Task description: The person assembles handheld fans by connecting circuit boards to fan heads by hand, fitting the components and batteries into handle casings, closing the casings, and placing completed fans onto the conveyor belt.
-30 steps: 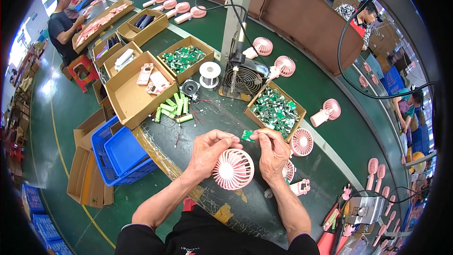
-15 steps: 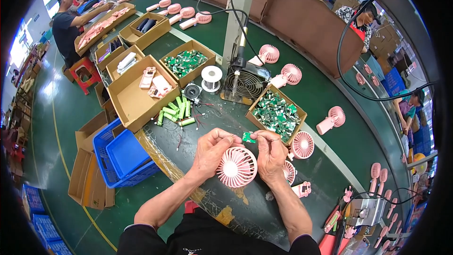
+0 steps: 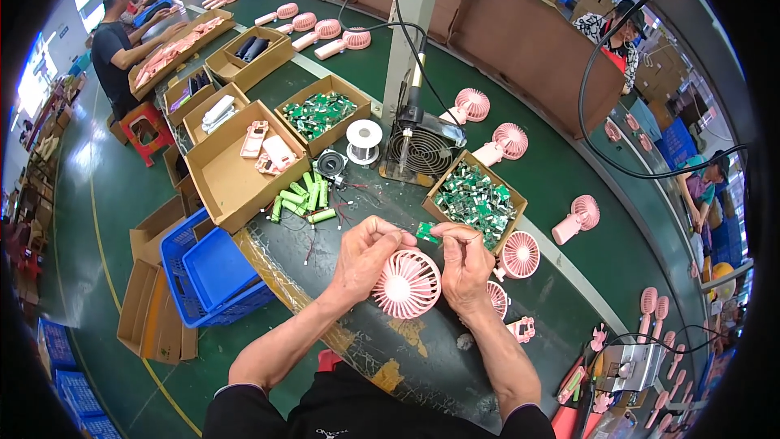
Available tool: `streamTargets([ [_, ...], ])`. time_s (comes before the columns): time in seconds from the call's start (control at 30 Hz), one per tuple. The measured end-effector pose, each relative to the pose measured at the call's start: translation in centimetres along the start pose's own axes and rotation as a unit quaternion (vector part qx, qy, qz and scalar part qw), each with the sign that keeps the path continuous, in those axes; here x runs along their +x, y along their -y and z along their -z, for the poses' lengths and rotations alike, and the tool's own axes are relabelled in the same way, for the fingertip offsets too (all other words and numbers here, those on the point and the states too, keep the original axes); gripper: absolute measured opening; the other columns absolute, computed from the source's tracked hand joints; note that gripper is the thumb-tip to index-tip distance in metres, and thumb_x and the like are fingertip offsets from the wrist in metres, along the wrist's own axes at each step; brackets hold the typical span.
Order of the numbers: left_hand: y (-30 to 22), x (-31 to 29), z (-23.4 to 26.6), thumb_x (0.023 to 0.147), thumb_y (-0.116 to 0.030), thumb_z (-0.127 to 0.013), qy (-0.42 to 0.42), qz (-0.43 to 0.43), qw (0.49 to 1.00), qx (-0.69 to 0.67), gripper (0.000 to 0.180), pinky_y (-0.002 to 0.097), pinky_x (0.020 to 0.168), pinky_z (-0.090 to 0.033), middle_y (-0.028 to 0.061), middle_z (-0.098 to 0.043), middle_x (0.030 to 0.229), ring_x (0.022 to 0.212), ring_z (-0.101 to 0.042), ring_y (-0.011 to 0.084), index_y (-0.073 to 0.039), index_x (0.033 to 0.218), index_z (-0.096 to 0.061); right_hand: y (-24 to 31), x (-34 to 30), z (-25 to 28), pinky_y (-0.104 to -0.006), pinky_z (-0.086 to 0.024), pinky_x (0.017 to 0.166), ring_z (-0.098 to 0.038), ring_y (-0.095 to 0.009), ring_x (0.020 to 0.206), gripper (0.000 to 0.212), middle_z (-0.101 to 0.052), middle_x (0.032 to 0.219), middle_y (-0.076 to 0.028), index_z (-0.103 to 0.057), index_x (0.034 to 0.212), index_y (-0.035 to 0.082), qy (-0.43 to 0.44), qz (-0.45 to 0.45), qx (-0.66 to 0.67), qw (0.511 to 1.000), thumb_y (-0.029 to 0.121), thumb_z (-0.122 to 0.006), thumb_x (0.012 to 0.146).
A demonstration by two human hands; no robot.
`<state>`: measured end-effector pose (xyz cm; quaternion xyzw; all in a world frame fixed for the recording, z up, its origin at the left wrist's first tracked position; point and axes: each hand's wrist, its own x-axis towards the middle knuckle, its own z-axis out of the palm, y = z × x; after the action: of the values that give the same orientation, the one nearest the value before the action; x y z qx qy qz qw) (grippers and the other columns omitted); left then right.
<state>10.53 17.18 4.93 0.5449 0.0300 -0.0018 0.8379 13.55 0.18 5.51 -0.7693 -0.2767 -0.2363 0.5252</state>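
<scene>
In front of me my left hand (image 3: 363,260) is closed at the upper left of a pink fan head (image 3: 406,286), its round grille facing up. Whether its fingertips also pinch a wire is too small to tell. My right hand (image 3: 467,268) pinches a small green circuit board (image 3: 426,232) by its right edge, just above the fan and close to the left fingertips. Beyond the right hand stands a cardboard box of green circuit boards (image 3: 479,202). More pink fan heads (image 3: 520,254) lie beside that hand, one partly hidden by it.
A soldering iron (image 3: 412,114) stands upright by a black fan unit (image 3: 428,146). Near it are a solder spool (image 3: 364,136), green battery cells (image 3: 305,197) and a box with pink casings (image 3: 227,171). Pink fans lie on the green conveyor (image 3: 552,171). Blue baskets (image 3: 215,268) stand left; co-workers sit farther off.
The fans on the conveyor have moved to the right. My hands have barely moved; the board tilts a little differently. At the far left, a co-worker's arm has come back and lower.
</scene>
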Motion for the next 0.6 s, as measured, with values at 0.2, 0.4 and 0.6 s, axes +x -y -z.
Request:
streamTargets([
  [0.2, -0.52, 0.44, -0.38, 0.095, -0.007, -0.055, 0.006, 0.008, 1.0, 0.016, 0.012, 0.0265, 0.072, -0.057, 0.0134, -0.07, 0.092, 0.08, -0.067, 0.0135, 0.005, 0.093, -0.058, -0.51, 0.1, 0.09, -0.0244, -0.05, 0.068, -0.063, -0.013, 0.078, 0.005, -0.069, 0.098, -0.014, -0.052, 0.1, -0.002, 0.005, 0.006, -0.004, 1.0, 0.001, -0.053, 0.097],
  [0.4, -0.12, 0.93, -0.33, 0.095, -0.007, -0.056, -0.021, -0.012, 1.0, -0.001, 0.013, 0.0267, 0.072, -0.057, 0.0141, -0.07, 0.092, 0.079, -0.068, 0.0137, 0.005, 0.094, -0.058, -0.79, 0.2, -0.29, -0.0304, -0.056, 0.071, -0.07, -0.024, 0.081, 0.007, -0.07, 0.094, -0.016, -0.054, 0.097, -0.003, -0.013, -0.001, -0.002, 1.0, -0.002, -0.059, 0.092],
  [0.6, -0.25, 1.01, -0.37, 0.096, -0.009, -0.056, -0.022, -0.012, 1.0, 0.0, 0.015, 0.0259, 0.071, -0.057, 0.0138, -0.07, 0.092, 0.079, -0.067, 0.0131, 0.006, 0.095, -0.058, -0.43, 0.86, -0.27, -0.0308, -0.056, 0.07, -0.07, -0.025, 0.081, 0.008, -0.07, 0.093, -0.017, -0.053, 0.098, -0.003, -0.005, 0.028, -0.016, 0.999, -0.003, -0.059, 0.092],
])
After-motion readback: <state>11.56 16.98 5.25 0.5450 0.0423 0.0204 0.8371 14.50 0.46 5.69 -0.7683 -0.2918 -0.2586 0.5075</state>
